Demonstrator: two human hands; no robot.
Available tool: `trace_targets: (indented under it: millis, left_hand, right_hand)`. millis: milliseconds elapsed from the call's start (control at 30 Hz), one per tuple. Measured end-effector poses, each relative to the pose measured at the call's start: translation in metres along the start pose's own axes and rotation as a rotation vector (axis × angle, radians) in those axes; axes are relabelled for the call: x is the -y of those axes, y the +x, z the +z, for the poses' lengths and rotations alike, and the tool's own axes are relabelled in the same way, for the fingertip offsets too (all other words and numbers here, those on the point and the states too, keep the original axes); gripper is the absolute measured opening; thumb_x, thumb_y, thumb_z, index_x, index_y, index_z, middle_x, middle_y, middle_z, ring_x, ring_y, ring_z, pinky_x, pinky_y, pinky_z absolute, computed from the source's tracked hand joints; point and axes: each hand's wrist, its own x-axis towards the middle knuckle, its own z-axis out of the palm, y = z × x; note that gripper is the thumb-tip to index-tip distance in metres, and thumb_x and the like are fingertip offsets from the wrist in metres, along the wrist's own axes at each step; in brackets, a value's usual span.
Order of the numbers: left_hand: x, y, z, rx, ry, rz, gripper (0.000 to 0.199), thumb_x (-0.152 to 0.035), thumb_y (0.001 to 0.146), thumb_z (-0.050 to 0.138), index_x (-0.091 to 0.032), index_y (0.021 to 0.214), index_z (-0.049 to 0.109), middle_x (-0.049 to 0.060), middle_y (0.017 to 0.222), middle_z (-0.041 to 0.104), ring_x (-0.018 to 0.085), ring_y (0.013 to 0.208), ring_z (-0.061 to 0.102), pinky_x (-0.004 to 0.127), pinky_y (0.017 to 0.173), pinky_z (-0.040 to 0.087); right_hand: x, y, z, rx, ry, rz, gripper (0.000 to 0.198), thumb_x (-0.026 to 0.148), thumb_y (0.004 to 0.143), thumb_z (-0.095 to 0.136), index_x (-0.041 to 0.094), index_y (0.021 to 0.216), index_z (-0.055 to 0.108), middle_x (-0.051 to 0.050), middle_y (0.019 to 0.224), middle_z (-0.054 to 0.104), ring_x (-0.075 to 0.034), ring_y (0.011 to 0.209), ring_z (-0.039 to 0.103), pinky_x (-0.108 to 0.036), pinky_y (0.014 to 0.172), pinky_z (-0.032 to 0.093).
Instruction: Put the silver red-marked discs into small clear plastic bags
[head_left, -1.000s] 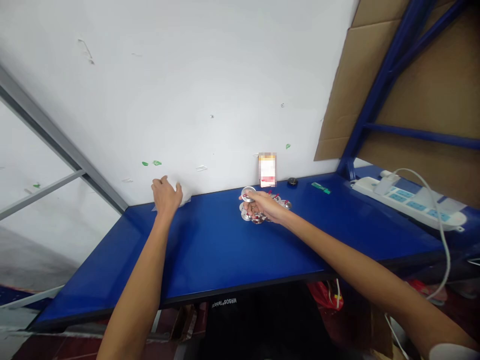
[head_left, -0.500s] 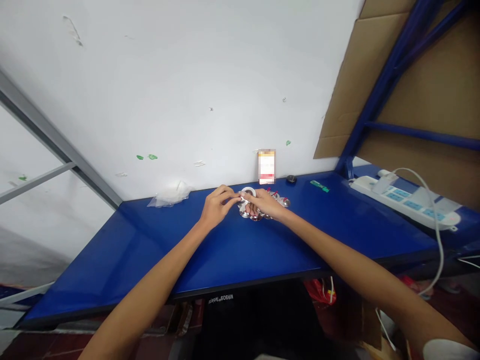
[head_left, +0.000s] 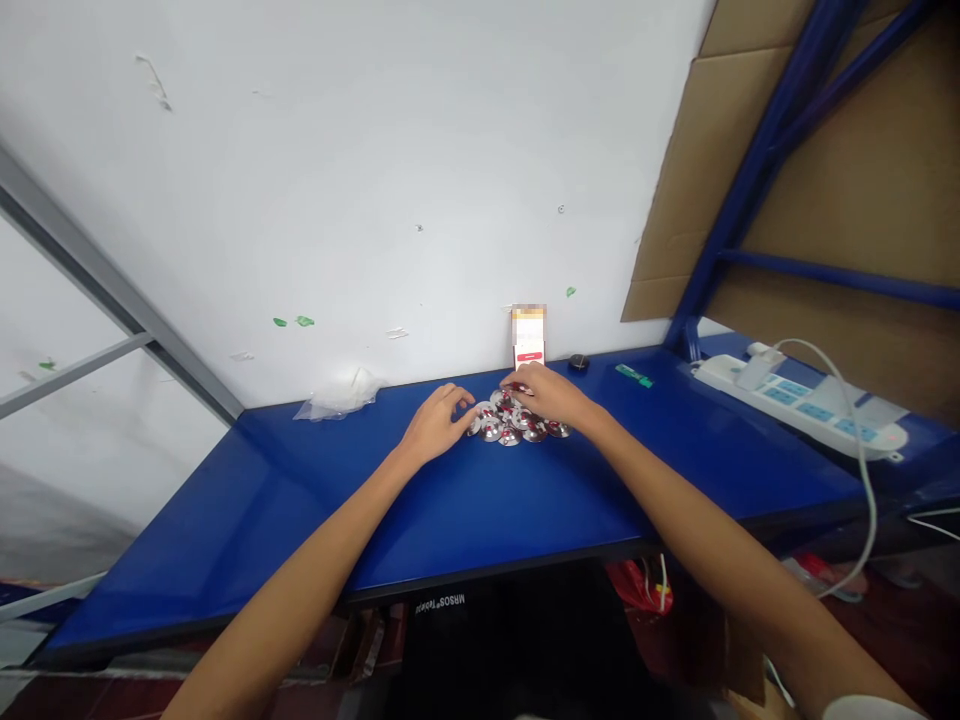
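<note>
Left hand (head_left: pixel 435 422) and right hand (head_left: pixel 553 392) are flanking a heap of shiny metal discs (head_left: pixel 510 436) on the blue table (head_left: pixel 480 510).

From where I'm standing, the two hands are resting apart, with most of the heap lying between them: the left is curving beside its left edge, thumb and fingers parted, while the right is lying over its far right part, fingers bending down among the discs, and I can't tell whether they're gripping one. Red bits are showing on the discs. An upright panel (head_left: pixel 529 335), partly blurred out, is standing just behind the right hand, and a clear plastic bag (head_left: pixel 337 398) is lying off to the left.
</note>
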Motion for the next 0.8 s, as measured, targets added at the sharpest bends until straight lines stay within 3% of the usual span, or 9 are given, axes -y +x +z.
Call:
trace_targets:
  millis: [133,200,267,367,500,633,800]
  left_hand:
    - [-0.003,0.001,-0.009,-0.084,0.01,-0.034,0.023,-0.04,0.108,0.054,-0.023,0.11,0.07,0.006,0.105,0.069,0.025,0.104,0.066,0.041,0.095,0.054]
    - [-0.005,0.0,-0.008,-0.096,0.018,-0.028,0.024,-0.04,0.108,0.055,-0.023,0.118,0.068,0.008,0.114,0.069,0.027,0.112,0.065,0.044,0.103,0.053]
    - [-0.009,-0.003,-0.003,-0.066,0.03,0.016,0.034,-0.042,0.106,0.058,-0.023,0.133,0.065,0.011,0.129,0.066,0.03,0.125,0.061,0.049,0.112,0.051]
    - [-0.02,-0.01,0.008,0.02,0.059,0.105,0.062,-0.052,0.103,0.063,-0.025,0.157,0.051,0.015,0.158,0.051,0.035,0.148,0.046,0.055,0.124,0.042]
    - [-0.028,-0.013,0.024,0.154,0.101,0.159,0.091,-0.072,0.094,0.067,-0.035,0.171,0.034,0.012,0.179,0.023,0.045,0.164,0.02,0.066,0.132,0.026]
    - [-0.023,-0.006,0.042,0.248,0.074,0.03,0.117,-0.088,0.081,0.069,-0.04,0.176,0.018,0.011,0.184,0.006,0.053,0.166,0.004,0.076,0.129,0.017]
    - [-0.02,0.004,0.06,0.269,0.032,-0.11,0.143,-0.093,0.069,0.073,-0.035,0.177,0.001,0.015,0.184,0.0,0.053,0.166,-0.002,0.079,0.128,0.01]
  right_hand:
    - [-0.011,-0.002,-0.005,0.169,0.008,-0.032,0.05,0.047,0.088,0.081,0.023,0.132,0.078,-0.015,0.122,0.075,-0.038,0.12,0.063,-0.051,0.107,0.049]
    - [-0.018,0.0,-0.012,0.137,0.092,-0.032,0.055,0.057,0.091,0.078,0.025,0.136,0.076,-0.013,0.132,0.073,-0.038,0.128,0.061,-0.054,0.114,0.046]
    - [-0.029,0.0,-0.018,0.02,0.178,-0.006,0.051,0.061,0.099,0.068,0.028,0.137,0.075,-0.012,0.141,0.071,-0.036,0.135,0.06,-0.055,0.119,0.043]
    - [-0.052,-0.009,-0.019,-0.114,0.296,0.049,0.05,0.063,0.106,0.054,0.031,0.139,0.074,-0.008,0.147,0.069,-0.033,0.141,0.059,-0.055,0.126,0.039]
    - [-0.073,-0.033,-0.005,-0.049,0.37,0.123,0.059,0.068,0.104,0.055,0.035,0.151,0.065,-0.005,0.161,0.06,-0.033,0.152,0.051,-0.055,0.132,0.032]
    - [-0.061,-0.038,0.015,0.012,0.332,0.104,0.072,0.071,0.104,0.053,0.037,0.168,0.044,-0.006,0.176,0.039,-0.034,0.163,0.034,-0.058,0.135,0.023]
    - [-0.02,-0.014,0.047,0.099,0.195,0.016,0.088,0.072,0.097,0.066,0.035,0.171,0.037,-0.011,0.178,0.032,-0.039,0.164,0.03,-0.062,0.132,0.029]
